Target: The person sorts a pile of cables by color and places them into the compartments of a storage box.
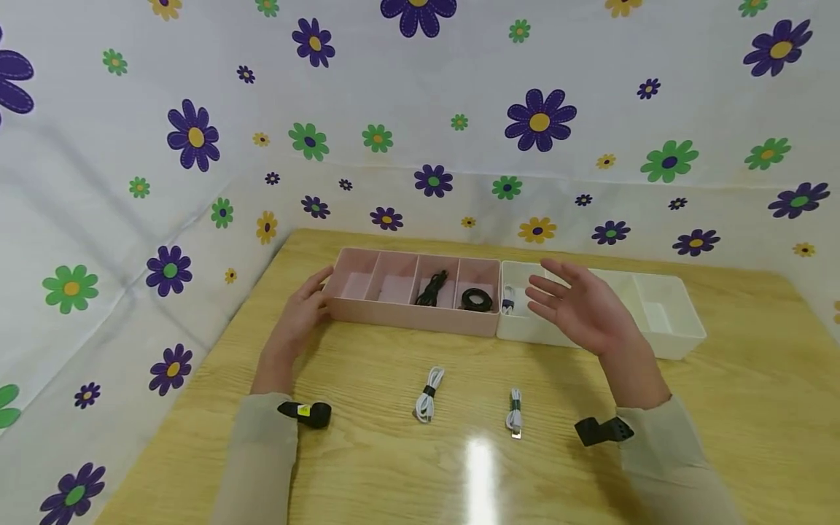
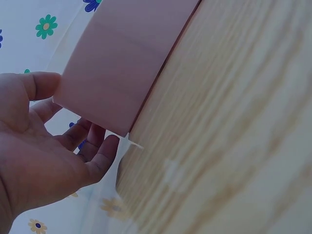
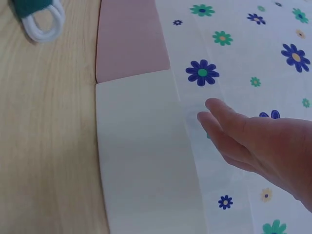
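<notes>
My left hand [image 1: 300, 312] rests against the left end of a pink divided box [image 1: 413, 316]. In the left wrist view its thumb and fingertips touch that end, lightly bent. Over the white divided box [image 1: 534, 329] my right hand [image 1: 586, 310] hovers with fingers extended and nothing in them. The two boxes stand end to end. Inside the pink one lie a black bundled cable [image 1: 432, 287] and a coiled black cable [image 1: 477, 300], in separate compartments. A white cable with a dark tie [image 1: 508, 300] sits in the white box's left compartment; my right hand hides part of that box.
Two white cables lie on the wooden table [image 1: 367, 467] in front of the boxes: a looped one [image 1: 429, 394] with a dark tie, and a shorter one [image 1: 515, 413] with a USB plug. A flowered cloth [image 1: 472, 153] hangs behind and along the left.
</notes>
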